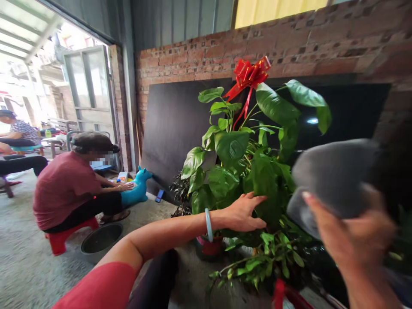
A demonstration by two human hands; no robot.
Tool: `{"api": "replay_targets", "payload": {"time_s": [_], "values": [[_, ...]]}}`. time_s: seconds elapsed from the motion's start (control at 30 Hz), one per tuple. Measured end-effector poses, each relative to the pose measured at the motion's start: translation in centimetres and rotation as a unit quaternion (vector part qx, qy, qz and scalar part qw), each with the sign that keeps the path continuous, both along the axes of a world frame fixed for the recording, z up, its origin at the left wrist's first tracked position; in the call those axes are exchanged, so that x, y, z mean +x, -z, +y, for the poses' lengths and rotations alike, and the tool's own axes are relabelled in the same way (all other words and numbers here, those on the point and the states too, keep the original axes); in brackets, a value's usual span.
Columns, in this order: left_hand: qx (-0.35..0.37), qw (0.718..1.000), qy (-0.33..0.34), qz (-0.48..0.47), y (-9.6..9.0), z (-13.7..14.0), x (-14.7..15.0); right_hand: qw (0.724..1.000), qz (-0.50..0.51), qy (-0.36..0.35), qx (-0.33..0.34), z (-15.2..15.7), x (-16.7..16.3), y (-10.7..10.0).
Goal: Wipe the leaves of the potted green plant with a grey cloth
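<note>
Right hand (357, 231) grips rounded, blurred grey cloth (334, 176); left hand (243, 213), fingers spread wide, at broad, glossy green leaves (231, 148) below shiny red ribbon bow (252, 73).

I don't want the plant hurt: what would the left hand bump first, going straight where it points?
Probably the big leaf beside the left hand; depth is unclear, so they may be touching.

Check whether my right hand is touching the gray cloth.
Touching. The head view shows the right hand gripping the gray cloth, thumb against it.
</note>
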State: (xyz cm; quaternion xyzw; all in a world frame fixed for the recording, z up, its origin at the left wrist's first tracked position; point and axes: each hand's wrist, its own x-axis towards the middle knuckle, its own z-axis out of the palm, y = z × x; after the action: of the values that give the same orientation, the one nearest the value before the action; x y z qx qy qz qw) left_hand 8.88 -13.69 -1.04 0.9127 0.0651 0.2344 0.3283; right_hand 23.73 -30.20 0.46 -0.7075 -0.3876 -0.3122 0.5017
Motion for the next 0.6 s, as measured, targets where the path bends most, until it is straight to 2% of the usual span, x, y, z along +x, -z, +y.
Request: {"api": "replay_targets", "payload": {"time_s": [0.07,0.1,0.17,0.23,0.33,0.4,0.47,0.5,0.53,0.57,0.6], "values": [[0.011,1.0,0.007,0.005,1.0,0.9,-0.4,0.99,-0.067,-0.069,-0.099,1.0,-0.3,1.0],[0.008,1.0,0.012,0.002,1.4,1.4,-1.1,0.976,-0.114,-0.104,-0.157,0.8,-0.2,2.1],[-0.009,1.0,0.0,0.016,1.9,2.2,-2.8,0.949,-0.199,-0.12,-0.214,-0.8,0.7,3.8],[-0.031,0.997,-0.028,0.061,2.2,2.7,-4.4,0.946,-0.243,-0.082,-0.199,-2.8,1.8,3.7],[-0.036,0.995,-0.041,0.083,2.2,3.1,-5.5,0.963,-0.239,0.017,-0.12,-3.9,2.4,-0.3],[-0.04,0.997,-0.032,0.06,2.2,3.2,-5.1,0.974,-0.209,0.07,-0.053,-2.2,1.8,-3.3],[-0.057,0.997,-0.026,0.044,2.2,3.2,-4.4,0.981,-0.183,0.064,-0.026,0.7,0.7,-4.3],[-0.063,0.997,-0.026,0.038,2.3,3.1,-4.1,0.981,-0.184,0.038,-0.051,2.1,0.1,-3.7],[-0.064,0.997,-0.028,0.032,2.3,3.1,-4.0,0.976,-0.192,0.004,-0.106,3.3,-0.3,-2.4],[-0.059,0.997,-0.032,0.028,2.4,3.1,-4.2,0.963,-0.2,-0.032,-0.18,4.0,-0.6,-0.5],[-0.052,0.998,-0.04,0.026,2.5,3.2,-4.5,0.937,-0.212,-0.067,-0.269,4.1,-0.7,1.5]]}}
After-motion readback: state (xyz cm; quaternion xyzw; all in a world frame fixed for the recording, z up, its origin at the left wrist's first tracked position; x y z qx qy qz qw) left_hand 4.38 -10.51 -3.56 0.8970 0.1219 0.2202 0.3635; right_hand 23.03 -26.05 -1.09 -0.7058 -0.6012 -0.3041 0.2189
